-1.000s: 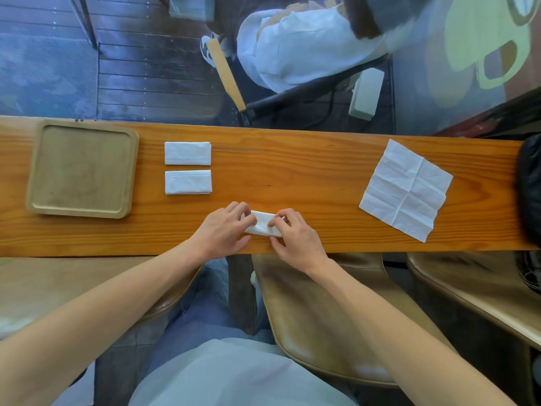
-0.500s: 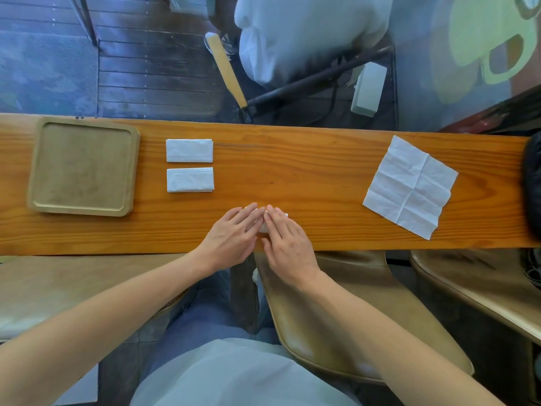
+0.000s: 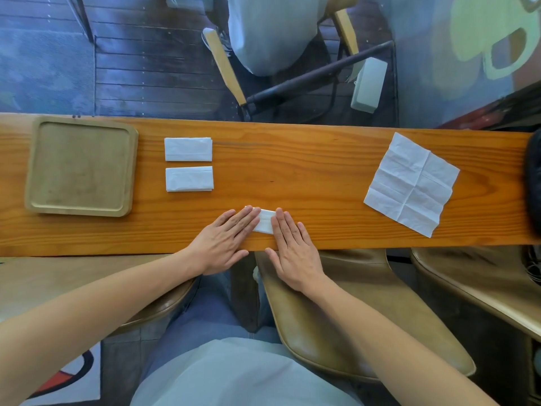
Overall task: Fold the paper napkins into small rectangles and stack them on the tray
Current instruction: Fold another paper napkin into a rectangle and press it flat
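Folded napkin [image 3: 265, 220] near the front edge of the wooden table [image 3: 307, 171], mostly hidden: only a narrow white strip showing between the two hands, ends covered, so full outline not readable. Left hand [image 3: 225, 241] flat, fingers straight and pressed together, lying over the napkin's left end. Right hand [image 3: 292, 247] likewise flat, fingers straight and slightly spread, pressing down on the right end; nothing pinched or curled round. Thumbs of both hands off the near table edge.

Farther back and to the left, two finished folded napkins [image 3: 188, 164], small white rectangles, one behind the other with a thin gap between, lying on the bare wood just beside the tray [image 3: 32, 168] and not on it. Tray square, wooden, rimmed, holding no napkins.

Well apart to the right, an unfolded napkin [image 3: 411, 183], lying flat and turned at an angle, crease lines visible across it.

At the far right edge, a dark object [image 3: 533, 186], cut off by the frame, not identifiable. Beyond the table, a seated person in white, cut off at the top, with chair legs. Below the table, tan seats [image 3: 351, 317].
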